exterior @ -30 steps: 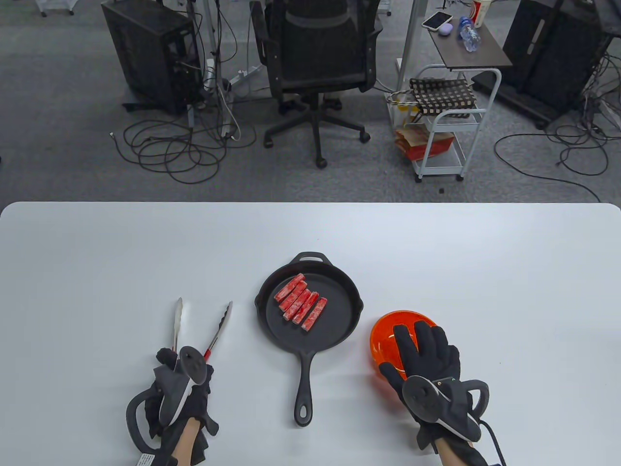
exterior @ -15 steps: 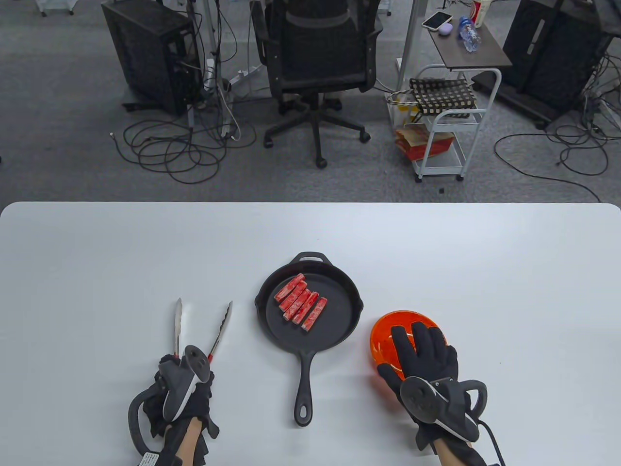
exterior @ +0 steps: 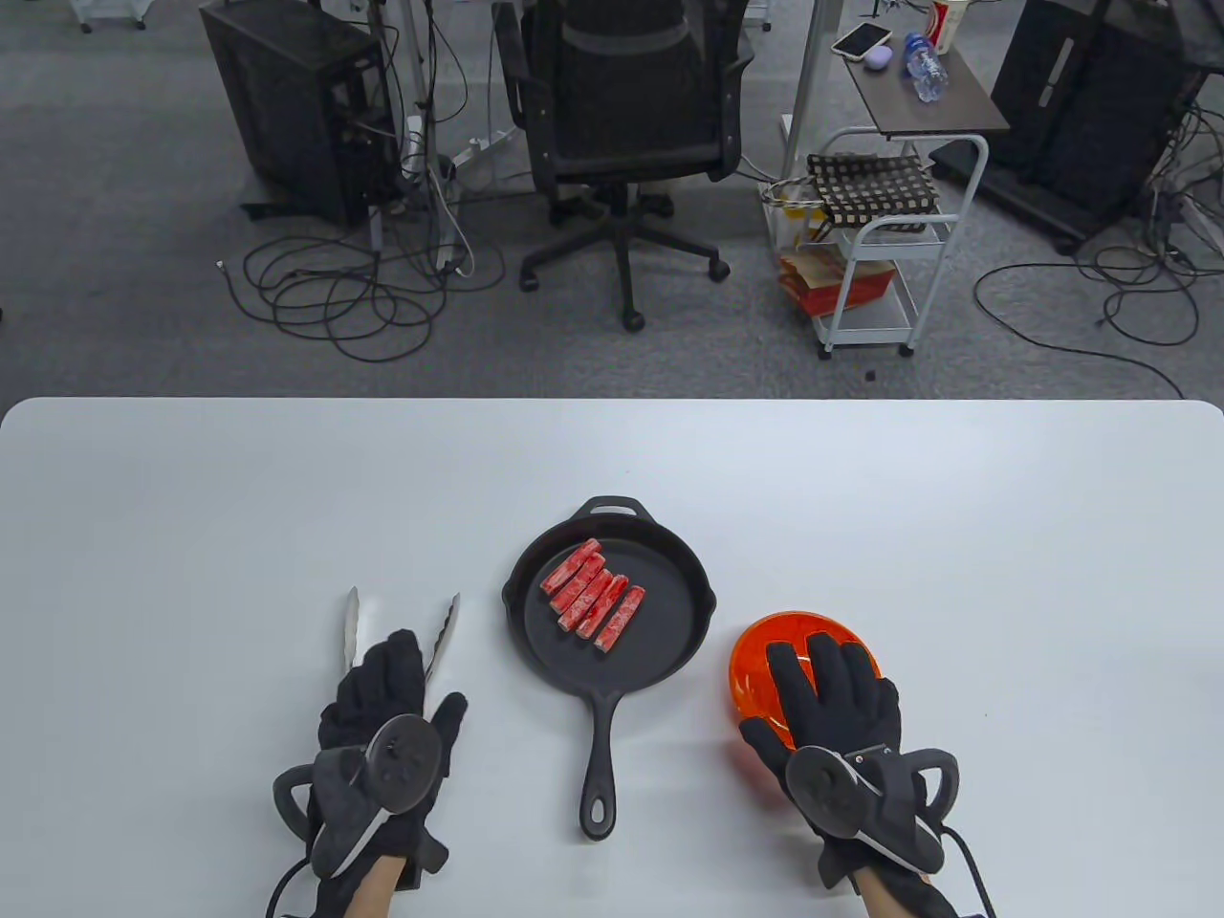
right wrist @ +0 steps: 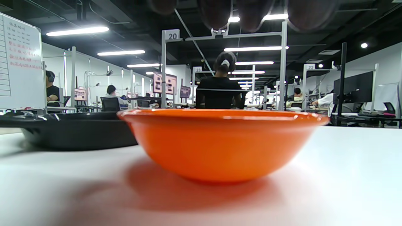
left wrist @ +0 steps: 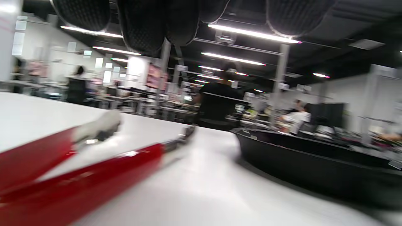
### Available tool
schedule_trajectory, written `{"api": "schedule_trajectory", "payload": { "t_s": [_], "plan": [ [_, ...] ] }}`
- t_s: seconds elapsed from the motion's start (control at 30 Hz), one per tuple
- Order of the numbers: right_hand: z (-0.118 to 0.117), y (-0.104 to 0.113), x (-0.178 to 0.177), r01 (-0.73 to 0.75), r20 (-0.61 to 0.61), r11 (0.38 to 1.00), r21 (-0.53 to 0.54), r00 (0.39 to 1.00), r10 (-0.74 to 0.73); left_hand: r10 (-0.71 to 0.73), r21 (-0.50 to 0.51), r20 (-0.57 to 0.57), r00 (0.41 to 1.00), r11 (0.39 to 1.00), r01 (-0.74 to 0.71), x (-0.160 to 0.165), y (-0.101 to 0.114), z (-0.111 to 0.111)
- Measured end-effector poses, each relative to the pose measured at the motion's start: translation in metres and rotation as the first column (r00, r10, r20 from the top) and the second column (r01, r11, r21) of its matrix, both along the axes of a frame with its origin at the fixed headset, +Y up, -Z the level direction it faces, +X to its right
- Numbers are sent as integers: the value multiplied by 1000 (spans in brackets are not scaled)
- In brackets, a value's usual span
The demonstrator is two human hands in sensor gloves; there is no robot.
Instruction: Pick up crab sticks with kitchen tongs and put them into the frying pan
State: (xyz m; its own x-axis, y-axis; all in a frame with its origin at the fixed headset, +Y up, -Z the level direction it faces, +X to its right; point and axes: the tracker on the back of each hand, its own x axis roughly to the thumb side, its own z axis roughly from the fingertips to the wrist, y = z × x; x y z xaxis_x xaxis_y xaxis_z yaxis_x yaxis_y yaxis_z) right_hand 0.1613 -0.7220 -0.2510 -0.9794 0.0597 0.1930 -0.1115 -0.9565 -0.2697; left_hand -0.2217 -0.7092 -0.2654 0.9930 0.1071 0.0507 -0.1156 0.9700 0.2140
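Several red crab sticks (exterior: 593, 599) lie side by side in the black frying pan (exterior: 669, 631). The metal tongs (exterior: 353, 617) with red handles (left wrist: 94, 169) lie spread on the table left of the pan. My left hand (exterior: 397, 669) hovers palm down over their handles, fingers (left wrist: 141, 25) straight, gripping nothing. My right hand (exterior: 822, 674) rests with straight fingers on the orange bowl (exterior: 760, 660); in the right wrist view the bowl (right wrist: 223, 141) stands close in front, its inside hidden.
The pan's handle (exterior: 600, 765) points toward the front edge between my hands. The white table (exterior: 191, 526) stretches wide to the left, right and back. An office chair (exterior: 626, 115) and a small cart (exterior: 875, 258) stand on the floor beyond.
My left hand has let go of the tongs' handles, turned palm down and stretched its fingers forward over them. The tongs, the pan and the right hand have hardly moved.
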Motion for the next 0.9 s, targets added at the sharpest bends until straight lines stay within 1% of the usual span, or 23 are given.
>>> {"api": "schedule_trajectory", "payload": {
  "t_s": [0.03, 0.13, 0.23, 0.3, 0.43, 0.6, 0.8, 0.9],
  "plan": [
    [1, 1, -1, -3, -3, 1000, 3, 1000, 3, -31, -3, 58, 998, 1000, 31, 9, -1, 1],
    [1, 1, -3, -14, -15, 1000, -5, 1000, 14, -90, -10, 164, 982, 996, 93, 26, -4, 3],
    [1, 0, -5, -45, -34, 998, -40, 998, 43, -117, -15, 213, 970, 992, 123, 34, -6, 4],
    [2, -1, -8, -71, -43, 997, -41, 997, 69, -112, -34, 230, 967, 992, 123, 36, -7, 4],
    [2, -2, -11, -98, -51, 994, -50, 994, 96, -111, -99, 223, 968, 986, 136, 36, -12, 2],
    [0, -6, -13, -107, -57, 987, -124, 993, 100, -123, -204, 204, 971, 965, 165, 34, -18, -1],
    [-1, -7, -11, -96, -55, 986, -133, 994, 90, -117, -224, 202, 972, 961, 162, 35, -19, -2],
    [-2, -8, -12, -99, -58, 979, -176, 994, 91, -113, -244, 203, 972, 956, 163, 35, -20, -2]
  ]
}}
